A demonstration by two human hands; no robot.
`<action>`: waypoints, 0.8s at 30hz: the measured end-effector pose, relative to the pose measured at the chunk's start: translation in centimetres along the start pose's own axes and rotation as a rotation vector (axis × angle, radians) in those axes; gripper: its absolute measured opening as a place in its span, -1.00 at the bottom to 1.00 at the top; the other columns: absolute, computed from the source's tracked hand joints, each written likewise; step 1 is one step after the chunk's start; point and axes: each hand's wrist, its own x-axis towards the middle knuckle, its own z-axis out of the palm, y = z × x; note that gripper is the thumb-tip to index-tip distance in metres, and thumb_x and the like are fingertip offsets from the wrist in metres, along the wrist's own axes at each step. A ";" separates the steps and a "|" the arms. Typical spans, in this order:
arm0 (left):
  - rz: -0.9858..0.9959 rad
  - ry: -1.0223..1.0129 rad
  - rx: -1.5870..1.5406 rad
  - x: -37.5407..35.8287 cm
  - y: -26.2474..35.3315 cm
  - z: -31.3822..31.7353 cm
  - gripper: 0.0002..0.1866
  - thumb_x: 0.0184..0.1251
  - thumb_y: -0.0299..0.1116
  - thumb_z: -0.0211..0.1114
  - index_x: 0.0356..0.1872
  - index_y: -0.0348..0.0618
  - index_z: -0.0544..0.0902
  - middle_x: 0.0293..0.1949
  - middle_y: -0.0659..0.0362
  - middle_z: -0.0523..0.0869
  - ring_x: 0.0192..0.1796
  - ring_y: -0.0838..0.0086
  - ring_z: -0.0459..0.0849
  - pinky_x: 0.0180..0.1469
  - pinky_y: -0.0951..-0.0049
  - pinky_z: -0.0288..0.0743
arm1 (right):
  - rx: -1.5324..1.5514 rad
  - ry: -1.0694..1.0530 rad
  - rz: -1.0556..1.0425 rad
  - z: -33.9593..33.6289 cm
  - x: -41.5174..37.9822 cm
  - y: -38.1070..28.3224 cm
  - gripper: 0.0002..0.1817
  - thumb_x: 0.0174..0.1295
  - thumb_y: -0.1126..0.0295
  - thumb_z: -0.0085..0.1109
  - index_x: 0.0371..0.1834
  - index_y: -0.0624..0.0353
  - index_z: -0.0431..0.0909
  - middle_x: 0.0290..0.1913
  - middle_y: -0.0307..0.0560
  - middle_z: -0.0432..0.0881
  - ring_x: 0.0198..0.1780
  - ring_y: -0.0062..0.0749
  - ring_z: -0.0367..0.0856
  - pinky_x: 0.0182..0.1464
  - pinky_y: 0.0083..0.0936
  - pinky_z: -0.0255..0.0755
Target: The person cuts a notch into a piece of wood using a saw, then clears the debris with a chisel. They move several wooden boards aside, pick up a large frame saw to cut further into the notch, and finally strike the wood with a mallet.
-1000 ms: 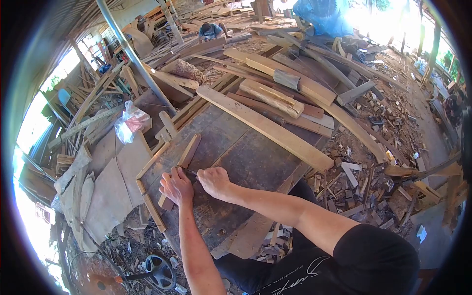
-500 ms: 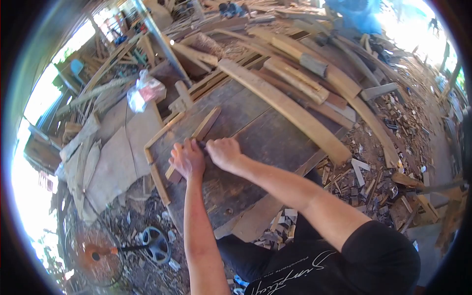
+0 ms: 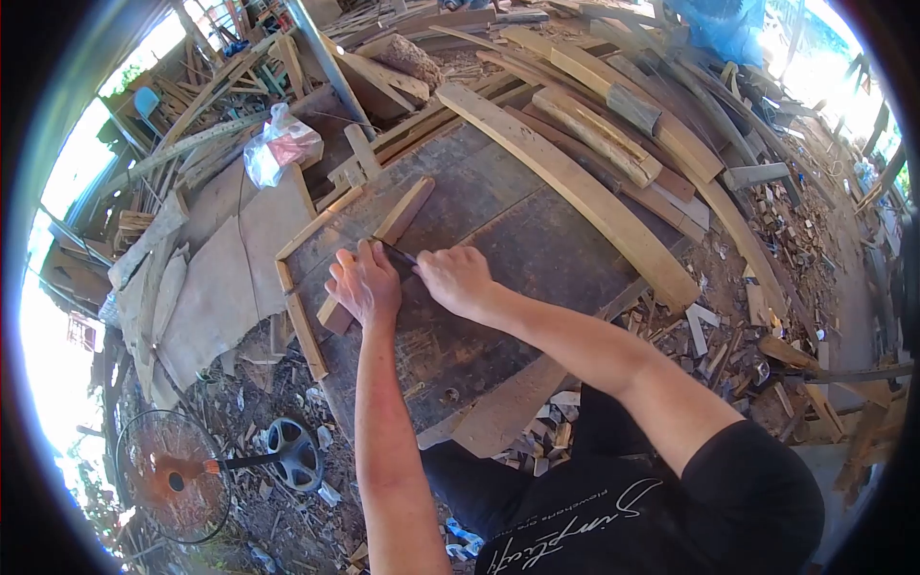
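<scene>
A short wooden piece [image 3: 406,211] lies diagonally on the dark tabletop [image 3: 537,249], its lower end showing below my left hand. My left hand [image 3: 366,285] rests over the middle of this piece with its fingers bent around it. Just to the right, my right hand [image 3: 454,278] is closed on a thin dark tool [image 3: 402,256], whose far end reaches the wood beside my left fingertips. The kind of tool cannot be made out.
Thin wooden strips [image 3: 305,335] edge the table's left side. A long curved plank [image 3: 575,192] lies across its far right part, near more stacked boards. A plastic bag [image 3: 281,146] is at the upper left, a fan [image 3: 174,477] at the lower left.
My right hand has moved slightly right, away from my left hand, and more of the dark tool shows between them. The whole view has shifted a little.
</scene>
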 end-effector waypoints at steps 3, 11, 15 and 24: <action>0.023 0.031 -0.011 -0.1 0.0 0.2 -0.74 0.41 -0.07 0.15 -0.15 0.02 0.67 -0.23 0.10 0.57 -0.15 0.17 0.58 -0.13 0.07 0.35 | 0.007 -0.127 0.073 -2.8 -2.9 0.2 -0.82 0.28 0.32 0.08 -0.33 0.16 0.62 -0.40 -0.03 0.74 -0.24 -0.20 0.77 -0.17 -0.30 0.59; 0.021 0.042 -0.034 0.0 -0.2 0.3 -0.76 0.42 -0.08 0.15 -0.15 0.07 0.69 -0.22 0.12 0.57 -0.13 0.18 0.57 -0.13 0.08 0.34 | 0.000 0.040 0.061 1.4 0.6 -0.7 -0.77 0.37 0.22 0.04 -0.37 0.04 0.59 -0.34 -0.09 0.73 -0.20 -0.23 0.74 -0.10 -0.28 0.55; 0.048 0.060 -0.048 -0.1 -0.1 0.2 -0.75 0.41 -0.10 0.16 -0.14 0.04 0.70 -0.24 0.11 0.56 -0.15 0.18 0.57 -0.14 0.09 0.33 | 0.017 -0.105 0.098 -3.3 -4.5 0.1 -0.74 0.39 0.23 0.04 -0.39 0.11 0.59 -0.42 -0.04 0.72 -0.29 -0.19 0.76 -0.24 -0.31 0.59; 0.055 0.063 -0.033 -0.1 -0.3 0.4 -0.74 0.42 -0.08 0.15 -0.14 0.04 0.69 -0.24 0.12 0.57 -0.15 0.18 0.57 -0.14 0.09 0.33 | -0.030 0.096 0.049 1.4 0.2 -0.8 -0.77 0.37 0.24 0.06 -0.34 0.09 0.63 -0.42 -0.06 0.74 -0.26 -0.21 0.77 -0.21 -0.32 0.59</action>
